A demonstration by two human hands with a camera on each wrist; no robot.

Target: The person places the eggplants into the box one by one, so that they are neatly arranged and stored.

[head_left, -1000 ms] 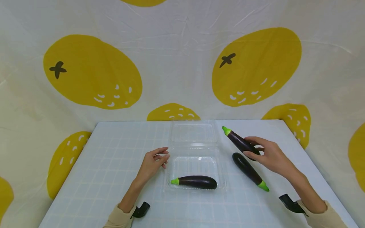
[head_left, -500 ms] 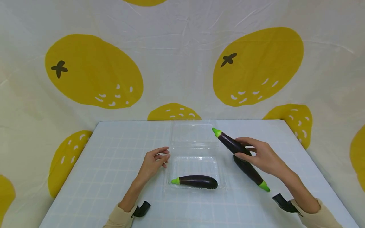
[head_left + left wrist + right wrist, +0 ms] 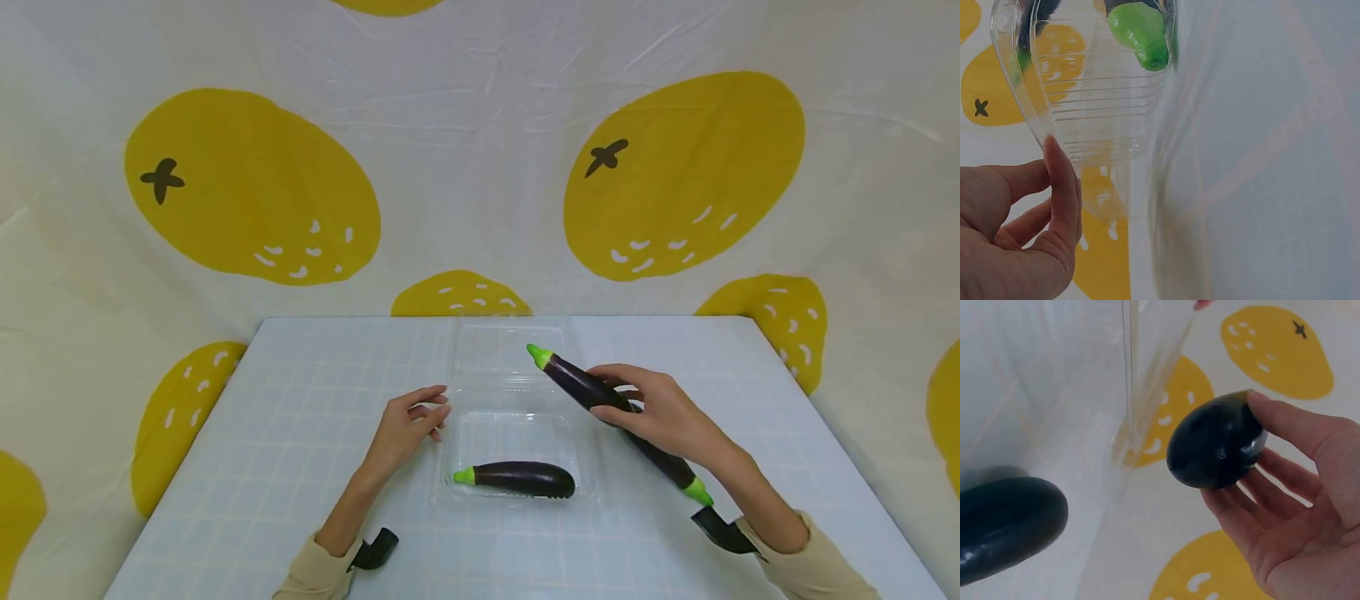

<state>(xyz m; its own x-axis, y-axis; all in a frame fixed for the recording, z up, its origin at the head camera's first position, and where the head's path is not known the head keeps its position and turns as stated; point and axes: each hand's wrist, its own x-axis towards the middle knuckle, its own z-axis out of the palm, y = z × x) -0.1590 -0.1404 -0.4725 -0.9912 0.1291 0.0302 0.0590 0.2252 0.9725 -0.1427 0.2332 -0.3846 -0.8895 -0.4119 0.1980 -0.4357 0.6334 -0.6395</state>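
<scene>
My right hand [image 3: 654, 412] grips a dark purple eggplant [image 3: 573, 382] near its blunt end, thumb on one side and fingers on the other. It is held above the table, green stem toward the far left; the right wrist view shows the blunt end of this eggplant [image 3: 1213, 445]. A second eggplant [image 3: 667, 463] lies on the table beneath, partly hidden. In the front of the clear plastic clamshell box [image 3: 517, 433], a third eggplant [image 3: 525, 478] lies crosswise, stem left. My left hand [image 3: 401, 425] is at the box's left rim, fingers loosely bent, a fingertip [image 3: 1052, 147] at the edge.
The clear lid [image 3: 510, 350] of the box lies folded back toward the far table edge. A pale checked cloth covers the table [image 3: 322, 383]. Behind it hangs a white curtain [image 3: 465, 167] with yellow fruit prints. Black wrist mounts [image 3: 723, 530] stick out from both sleeves.
My right hand has moved left with the held eggplant, whose stem end now hangs over the lid. The left hand and the other eggplants have stayed in place.
</scene>
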